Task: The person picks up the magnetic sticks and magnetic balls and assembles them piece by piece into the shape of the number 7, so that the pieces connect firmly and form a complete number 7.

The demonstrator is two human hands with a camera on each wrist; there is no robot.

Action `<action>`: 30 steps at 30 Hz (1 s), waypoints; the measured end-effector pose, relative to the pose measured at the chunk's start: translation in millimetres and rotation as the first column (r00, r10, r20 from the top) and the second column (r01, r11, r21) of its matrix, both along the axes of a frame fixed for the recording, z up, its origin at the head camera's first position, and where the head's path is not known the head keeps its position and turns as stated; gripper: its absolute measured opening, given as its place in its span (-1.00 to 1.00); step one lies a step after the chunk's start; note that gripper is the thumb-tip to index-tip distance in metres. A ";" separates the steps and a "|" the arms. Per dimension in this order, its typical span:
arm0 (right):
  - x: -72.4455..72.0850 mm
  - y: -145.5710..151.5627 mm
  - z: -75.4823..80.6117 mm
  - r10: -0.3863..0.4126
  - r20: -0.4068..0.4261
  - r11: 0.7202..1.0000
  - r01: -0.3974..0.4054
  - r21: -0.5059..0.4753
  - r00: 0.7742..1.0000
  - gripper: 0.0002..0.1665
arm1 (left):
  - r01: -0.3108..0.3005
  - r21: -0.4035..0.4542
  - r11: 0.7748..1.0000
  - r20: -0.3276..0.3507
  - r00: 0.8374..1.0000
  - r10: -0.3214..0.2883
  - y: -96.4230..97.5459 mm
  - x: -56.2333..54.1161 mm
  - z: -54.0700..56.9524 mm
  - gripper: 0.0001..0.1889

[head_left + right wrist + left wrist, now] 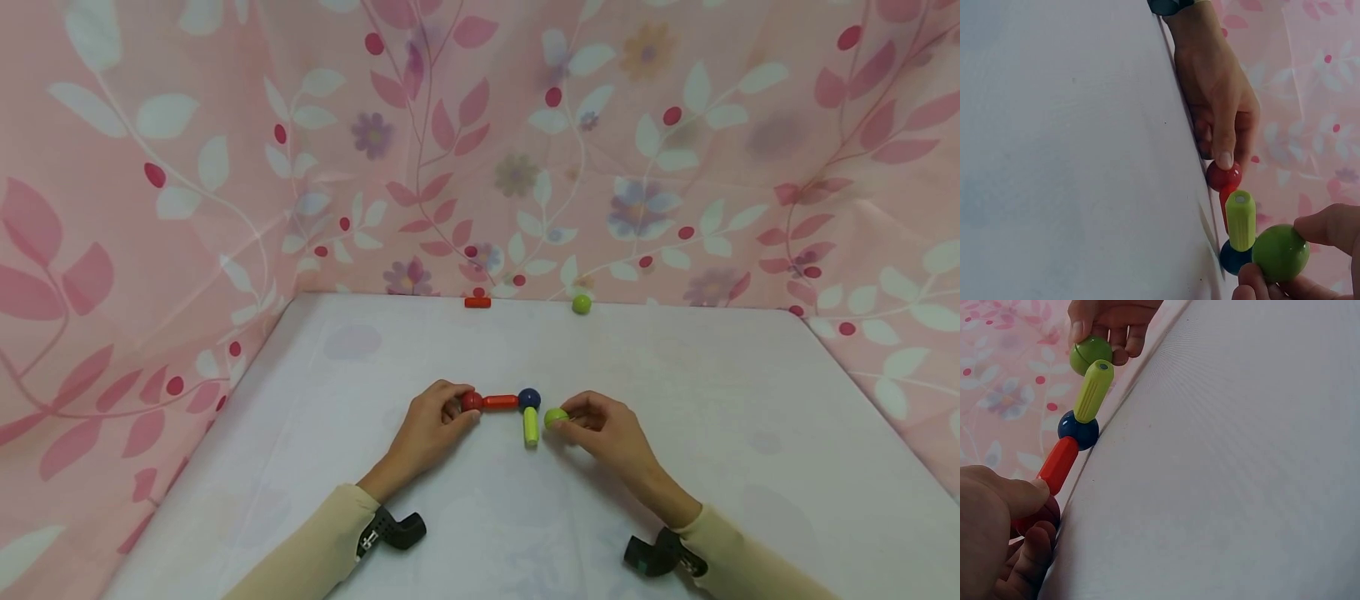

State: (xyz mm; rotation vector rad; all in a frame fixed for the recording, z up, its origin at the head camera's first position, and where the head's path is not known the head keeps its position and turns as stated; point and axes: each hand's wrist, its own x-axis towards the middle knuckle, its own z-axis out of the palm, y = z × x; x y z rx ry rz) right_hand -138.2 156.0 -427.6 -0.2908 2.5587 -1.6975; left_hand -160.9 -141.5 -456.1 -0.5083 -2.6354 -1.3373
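Observation:
My left hand [435, 418] grips a red ball [472, 402] between thumb and fingers. From that ball a red-orange rod [501, 402] runs right to a dark blue ball [529, 399]. A yellow-green rod [531, 427] joins the blue ball and points toward me, its other end bare, with a small round metal spot [1240, 199] on it in the right wrist view. My right hand [607, 433] pinches a green ball [556, 417] just right of the yellow-green rod; the head view shows a small gap between them.
Toward the back edge of the white-covered table [480, 533] lie a loose red-orange rod [477, 302] and another green ball [581, 304]. A pink floral cloth [480, 150] hangs behind and along the sides.

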 end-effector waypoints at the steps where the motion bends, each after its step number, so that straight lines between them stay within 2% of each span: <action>1: 1.1 -0.7 0.3 0.003 0.003 1.000 -0.003 -0.005 1.000 -0.69 | 0.000 -0.001 1.000 0.000 1.000 0.000 0.1 -0.3 -0.3 -0.61; 14: 11.7 -7.0 1.2 0.043 0.033 0.999 -0.042 -0.029 0.999 -0.70 | 0.006 0.004 1.000 -0.004 1.000 -0.006 0.5 -0.5 -1.0 -0.60; 21: 14.7 -9.4 0.7 0.060 0.016 0.997 -0.059 -0.048 0.998 -0.70 | 0.009 0.006 1.000 -0.011 1.000 -0.009 0.1 -1.0 -1.5 -0.60; 30: 19.7 -15.7 -6.7 0.096 -0.009 0.995 -0.095 0.019 0.995 -0.70 | 0.004 0.012 1.000 -0.013 1.000 -0.004 -0.4 -0.8 -2.6 -0.61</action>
